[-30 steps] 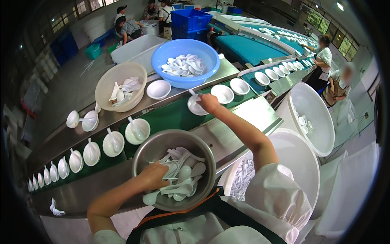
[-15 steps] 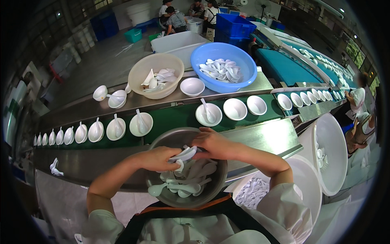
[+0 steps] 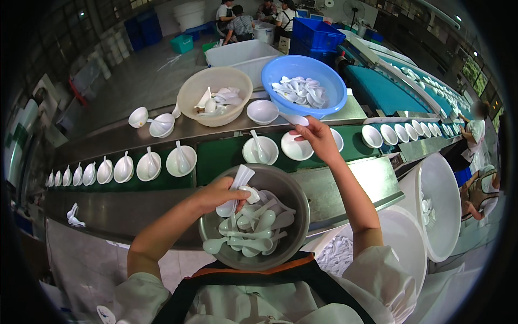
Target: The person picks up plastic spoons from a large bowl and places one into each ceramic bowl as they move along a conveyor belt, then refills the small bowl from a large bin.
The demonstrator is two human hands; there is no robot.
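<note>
Pinching 1 white spoon (image 3: 295,120) between thumb and fingertips, the right hand (image 3: 317,139) hangs above a white bowl (image 3: 295,153) on the green conveyor belt (image 3: 213,164). The left hand (image 3: 217,195) is closed around a small bunch of white spoons (image 3: 243,177) over the left side of a steel basin (image 3: 305,218); their exact number cannot be told. More spoons (image 3: 265,221) lie jumbled inside that basin, close in front of the person. Just left of the bowl below the right hand stands another bowl (image 3: 273,157) with 1 spoon leaning in it, and farther left runs a row of bowls, each with a spoon. On the far side of the belt stand 2 plastic basins holding spoons, a cream basin (image 3: 186,105) left and a blue basin (image 3: 339,96) right.
</note>
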